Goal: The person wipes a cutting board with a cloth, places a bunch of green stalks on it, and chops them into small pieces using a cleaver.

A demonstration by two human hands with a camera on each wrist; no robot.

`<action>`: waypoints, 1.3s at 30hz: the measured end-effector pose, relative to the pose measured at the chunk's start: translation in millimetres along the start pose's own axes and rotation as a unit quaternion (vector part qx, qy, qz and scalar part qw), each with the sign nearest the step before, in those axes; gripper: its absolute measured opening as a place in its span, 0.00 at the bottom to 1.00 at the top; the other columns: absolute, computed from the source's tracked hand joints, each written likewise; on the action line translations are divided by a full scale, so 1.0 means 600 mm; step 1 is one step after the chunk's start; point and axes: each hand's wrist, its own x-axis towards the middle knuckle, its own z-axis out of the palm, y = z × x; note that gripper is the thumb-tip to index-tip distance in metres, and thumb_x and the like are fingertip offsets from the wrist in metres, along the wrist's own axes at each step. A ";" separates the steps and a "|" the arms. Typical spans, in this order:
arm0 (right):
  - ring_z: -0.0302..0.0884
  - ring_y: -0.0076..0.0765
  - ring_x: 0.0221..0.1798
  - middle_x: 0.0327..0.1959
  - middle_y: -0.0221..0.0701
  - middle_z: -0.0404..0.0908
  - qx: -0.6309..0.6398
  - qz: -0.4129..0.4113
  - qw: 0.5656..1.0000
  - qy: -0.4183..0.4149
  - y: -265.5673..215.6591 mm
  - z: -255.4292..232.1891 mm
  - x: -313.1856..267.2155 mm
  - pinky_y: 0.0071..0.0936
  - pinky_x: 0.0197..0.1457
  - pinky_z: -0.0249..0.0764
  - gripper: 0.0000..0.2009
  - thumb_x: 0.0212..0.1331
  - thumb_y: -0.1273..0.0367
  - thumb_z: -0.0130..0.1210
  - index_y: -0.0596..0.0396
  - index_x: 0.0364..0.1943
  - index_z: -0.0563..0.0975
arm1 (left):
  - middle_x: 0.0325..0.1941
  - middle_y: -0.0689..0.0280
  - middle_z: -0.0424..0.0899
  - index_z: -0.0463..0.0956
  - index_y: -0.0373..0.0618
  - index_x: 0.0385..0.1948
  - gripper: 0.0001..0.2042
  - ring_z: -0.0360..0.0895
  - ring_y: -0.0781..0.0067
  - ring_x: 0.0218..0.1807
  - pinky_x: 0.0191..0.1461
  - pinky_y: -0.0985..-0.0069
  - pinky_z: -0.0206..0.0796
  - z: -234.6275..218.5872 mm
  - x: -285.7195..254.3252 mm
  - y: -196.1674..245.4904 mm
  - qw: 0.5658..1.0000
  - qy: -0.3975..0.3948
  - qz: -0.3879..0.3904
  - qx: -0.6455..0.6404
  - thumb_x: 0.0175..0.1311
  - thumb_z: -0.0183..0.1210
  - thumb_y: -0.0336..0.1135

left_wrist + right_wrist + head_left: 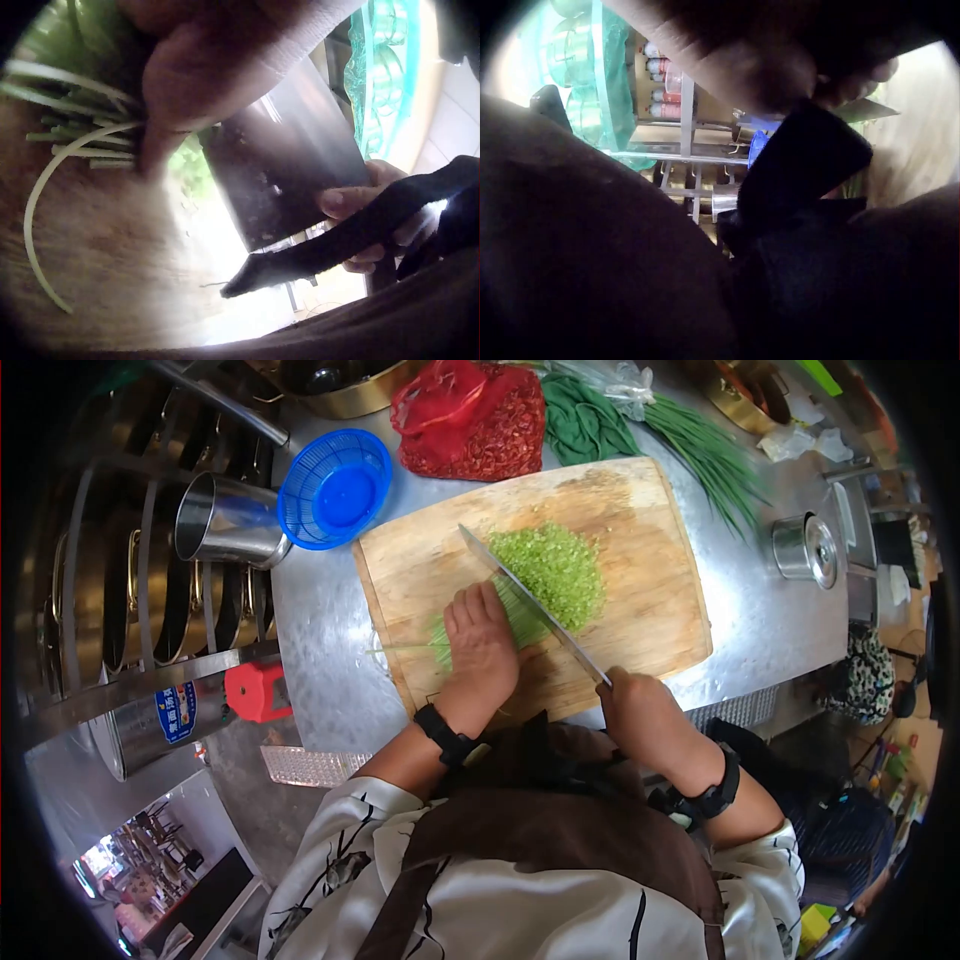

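Note:
On the wooden cutting board point(650, 570), my left hand point(480, 643) grips a bunch of thin green stalks point(440, 644). The left wrist view shows that hand's thumb bent down beside the pale stalk ends point(112, 151). My right hand point(655, 722) holds a wide-bladed knife point(540, 609) by its handle. The blade slants across the board between the left hand and a heap of finely chopped green pieces point(560, 575). From the left wrist, the broad side of the blade point(289, 161) shows close by the left hand point(225, 67). Dark, partly seen, my right hand point(735, 64) fills the upper right wrist view.
Behind the board are a blue basket point(345, 495), a red bag of dried chillies point(480, 435), a green cloth point(585, 420) and long green stalks point(705, 460). A steel pot point(220, 520) lies left, a lidded steel container point(803, 550) right, on the metal table point(320, 660).

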 end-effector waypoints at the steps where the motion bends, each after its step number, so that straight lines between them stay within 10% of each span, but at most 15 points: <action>1: 0.77 0.65 0.30 0.22 0.54 0.77 0.005 0.005 1.000 -0.005 0.001 0.010 0.017 0.52 0.34 0.73 0.09 0.64 0.70 0.52 0.63 0.30 0.73 | 0.62 0.46 0.63 0.57 0.28 0.63 0.52 0.60 0.45 0.64 0.69 0.54 0.51 0.009 0.000 -0.004 1.000 -0.009 0.001 0.001 0.35 0.77 0.47; 13: 0.78 0.61 0.28 0.23 0.52 0.78 0.040 -0.095 0.984 0.146 0.016 0.046 0.080 0.50 0.33 0.74 0.10 0.64 0.68 0.52 0.61 0.29 0.75 | 0.61 0.47 0.63 0.52 0.26 0.66 0.56 0.59 0.46 0.65 0.71 0.54 0.48 -0.024 0.009 0.007 0.999 -0.043 -0.032 -0.012 0.35 0.78 0.45; 27: 0.79 0.60 0.28 0.23 0.50 0.79 -0.014 -0.053 0.998 0.041 0.008 -0.004 -0.042 0.49 0.33 0.75 0.07 0.62 0.71 0.53 0.62 0.31 0.73 | 0.65 0.44 0.60 0.50 0.25 0.66 0.55 0.57 0.42 0.66 0.71 0.52 0.47 0.001 -0.004 0.004 1.000 -0.023 -0.013 0.009 0.39 0.76 0.46; 39: 0.79 0.61 0.30 0.24 0.52 0.79 -0.030 -0.088 0.994 0.060 -0.015 0.056 0.120 0.49 0.35 0.76 0.09 0.62 0.70 0.52 0.63 0.31 0.75 | 0.61 0.45 0.64 0.53 0.25 0.64 0.54 0.59 0.45 0.64 0.70 0.53 0.49 -0.004 0.000 0.002 1.000 -0.009 0.002 -0.015 0.35 0.77 0.44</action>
